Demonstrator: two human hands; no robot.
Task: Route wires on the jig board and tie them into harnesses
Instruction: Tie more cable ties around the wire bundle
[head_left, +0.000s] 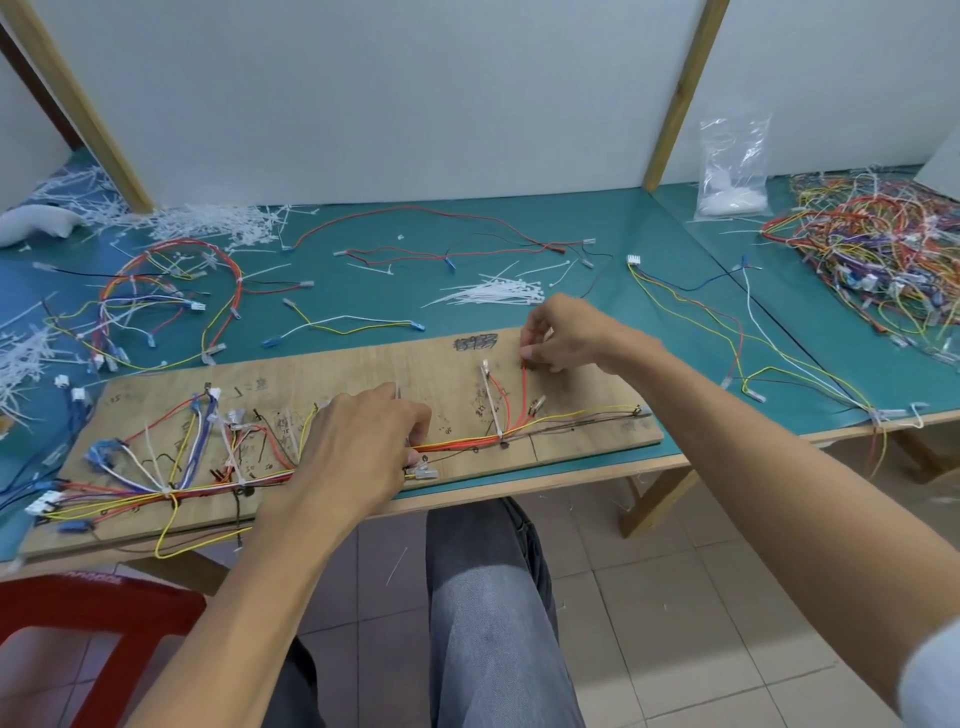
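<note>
Head view: pinches the far end of the red wire (523, 395) with the right hand (563, 338), above the bundle (457, 443) gripped in the left hand (363, 447), lengthwise along the board (363, 371).

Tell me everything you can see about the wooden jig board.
The jig board is a long, flat plywood plank, worn and marked with dark handwriting. It lies on the green table, near its front edge. A coloured wire bundle runs along it. The left hand holds the wire bundle at the board's middle; the right hand pinches a red wire near its far edge.
</note>
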